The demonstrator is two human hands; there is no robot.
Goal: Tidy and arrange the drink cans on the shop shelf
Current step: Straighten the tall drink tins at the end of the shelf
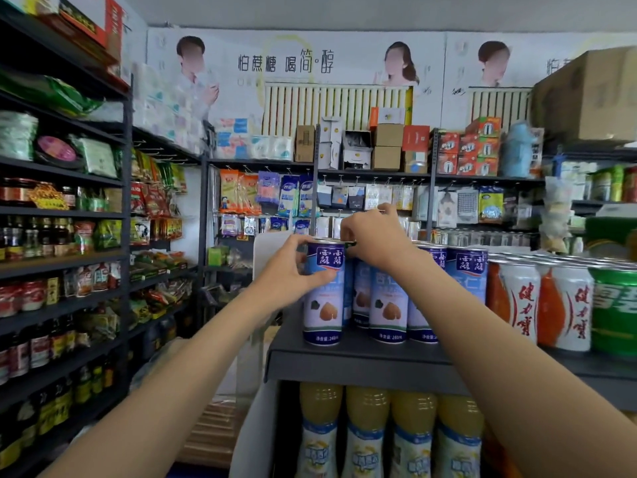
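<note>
At the left end of the dark grey top shelf (358,357), the left hand (289,270) grips the upper part of a blue-and-white almond drink can (324,294), thumb across the front of the label and fingers curled round the far side near the rim. That can stands upright at the shelf's front corner, just beside the other cans of the same brand. The right hand (370,236) reaches over the tops of those cans, fingers bent down and pinching something small at the rim of the held can; what exactly it pinches is too small to tell, though a bit of green shows there.

Behind and to the right of the held can, more blue almond drink cans (387,298) stand upright in tight rows, touching one another. Further right on the same shelf stand white cans with orange panels and red lettering (517,305), then a green can (613,305) at the frame's edge.

Below the shelf, yellow juice bottles (368,432) with white-and-blue labels stand side by side. Dark shelving on the left (62,263) carries jars, sauce bottles and snack packets. Along the back wall, racks hold hanging packets and small boxes (386,146), beneath a large printed poster (286,63). A brown cardboard carton (589,98) sits high on the right.
</note>
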